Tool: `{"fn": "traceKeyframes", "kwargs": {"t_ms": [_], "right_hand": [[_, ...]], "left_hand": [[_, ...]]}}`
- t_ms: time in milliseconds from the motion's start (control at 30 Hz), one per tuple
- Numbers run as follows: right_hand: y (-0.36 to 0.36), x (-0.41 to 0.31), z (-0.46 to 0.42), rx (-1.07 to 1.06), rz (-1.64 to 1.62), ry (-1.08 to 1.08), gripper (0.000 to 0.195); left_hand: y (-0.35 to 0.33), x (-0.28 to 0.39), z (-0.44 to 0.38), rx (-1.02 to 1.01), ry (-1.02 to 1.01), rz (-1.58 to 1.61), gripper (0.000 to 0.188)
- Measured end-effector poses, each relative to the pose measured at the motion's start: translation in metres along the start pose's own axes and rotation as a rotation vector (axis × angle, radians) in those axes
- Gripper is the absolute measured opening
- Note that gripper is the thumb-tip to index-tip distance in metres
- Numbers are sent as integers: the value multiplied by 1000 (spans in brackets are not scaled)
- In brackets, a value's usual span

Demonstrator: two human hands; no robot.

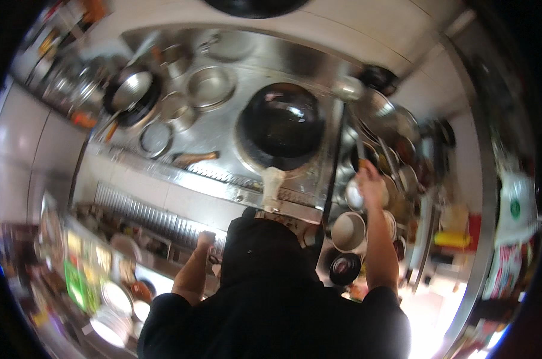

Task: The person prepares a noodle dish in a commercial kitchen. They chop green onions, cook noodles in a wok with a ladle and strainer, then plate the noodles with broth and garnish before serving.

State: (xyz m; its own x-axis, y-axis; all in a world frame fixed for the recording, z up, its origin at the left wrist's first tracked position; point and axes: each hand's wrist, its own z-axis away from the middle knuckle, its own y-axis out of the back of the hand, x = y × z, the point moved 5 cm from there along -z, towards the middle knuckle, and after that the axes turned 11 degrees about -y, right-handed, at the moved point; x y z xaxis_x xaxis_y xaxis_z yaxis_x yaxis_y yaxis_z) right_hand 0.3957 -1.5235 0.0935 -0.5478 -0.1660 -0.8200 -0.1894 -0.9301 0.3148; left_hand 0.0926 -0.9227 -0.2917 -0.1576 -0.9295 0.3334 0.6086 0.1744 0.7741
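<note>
My right hand (370, 181) grips the orange-brown handle (363, 163) of a long metal utensil. Its shaft runs away from me among the bowls on the right, and blur hides which head it ends in. My left hand (206, 238) hangs low on the left, near a ridged metal panel (149, 211). Its fingers look curled, but blur hides whether they hold anything. Between and beyond my hands a black wok (284, 121) sits on the steel stove top (217, 130). A pale cloth (273, 186) covers its near handle.
Steel pots (210, 85) and a strainer ladle (134, 89) over a dark pan stand at the left. Stacked metal bowls (374, 112), a pale container (348, 231) and a dark bowl (345, 268) crowd the right. Stacked white plates (111, 325) and a green basket (75, 285) are lower left.
</note>
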Motion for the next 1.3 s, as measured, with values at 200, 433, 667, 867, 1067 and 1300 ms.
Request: {"fn": "traceKeyframes", "kwargs": {"t_ms": [200, 433, 667, 867, 1067, 1300], "right_hand": [[124, 88, -178, -424, -344, -180, 32], [67, 10, -127, 196, -93, -197, 31], [-272, -130, 8, 342, 1188, 740, 43], [-750, -23, 330, -1378, 988, 1036, 40], [-957, 52, 598, -1906, 941, 1653, 47], [-1195, 124, 760, -1603, 906, 1951, 41]], "left_hand": [[74, 71, 68, 378, 467, 766, 42], [85, 67, 101, 232, 525, 936, 51], [116, -60, 136, 365, 464, 1092, 48], [174, -120, 244, 836, 409, 1449, 48], [136, -91, 352, 1326, 885, 1493, 43], [96, -18, 357, 1765, 1546, 1902, 35]]}}
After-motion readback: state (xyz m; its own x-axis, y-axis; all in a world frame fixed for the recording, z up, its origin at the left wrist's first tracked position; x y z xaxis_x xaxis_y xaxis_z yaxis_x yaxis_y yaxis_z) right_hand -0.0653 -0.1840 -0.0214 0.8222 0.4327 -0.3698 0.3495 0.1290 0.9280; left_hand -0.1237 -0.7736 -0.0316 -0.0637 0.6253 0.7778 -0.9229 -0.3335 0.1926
